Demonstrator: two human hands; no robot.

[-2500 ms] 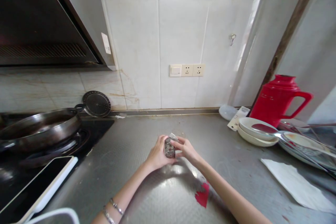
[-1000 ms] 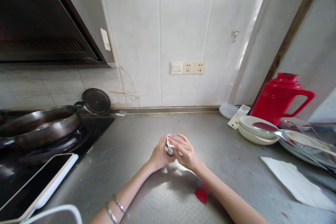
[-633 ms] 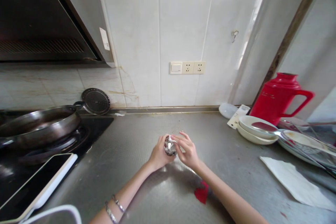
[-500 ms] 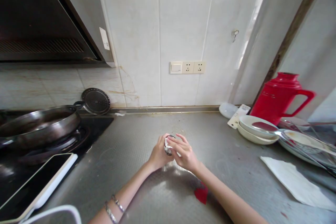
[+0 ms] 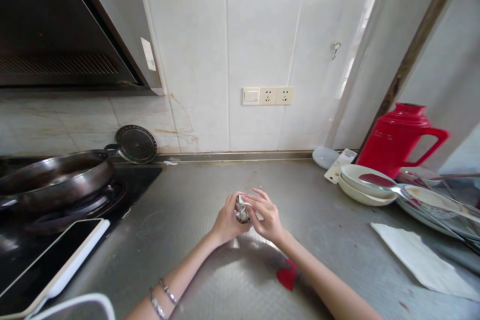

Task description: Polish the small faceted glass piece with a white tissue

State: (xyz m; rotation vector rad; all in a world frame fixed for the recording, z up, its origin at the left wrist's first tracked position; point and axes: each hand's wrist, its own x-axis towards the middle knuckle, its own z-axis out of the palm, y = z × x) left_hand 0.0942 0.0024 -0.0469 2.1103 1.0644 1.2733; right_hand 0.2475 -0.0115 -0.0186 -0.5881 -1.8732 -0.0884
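Over the middle of the counter, my left hand [image 5: 227,222] is wrapped round a small, round, silvery object with dark patches [image 5: 243,215]. Its kind is not clear, as fingers cover much of it. My right hand [image 5: 267,216] comes in from the right, its fingers bent over the object's top and right side. Under those fingertips shows a small white piece [image 5: 243,200] that looks like tissue or paper, pinched against the object. A red scrap [image 5: 287,276] lies on the counter beside my right forearm.
A pan [image 5: 60,180] sits on the stove at left, with a phone [image 5: 45,270] in front. To the right stand a red thermos jug [image 5: 397,140], stacked bowls [image 5: 365,195] and plates with utensils. A white paper sheet [image 5: 420,260] lies near the right edge.
The fingers of my right hand have shifted slightly over the object, so more of its silvery face shows. My left hand stays in place around it.
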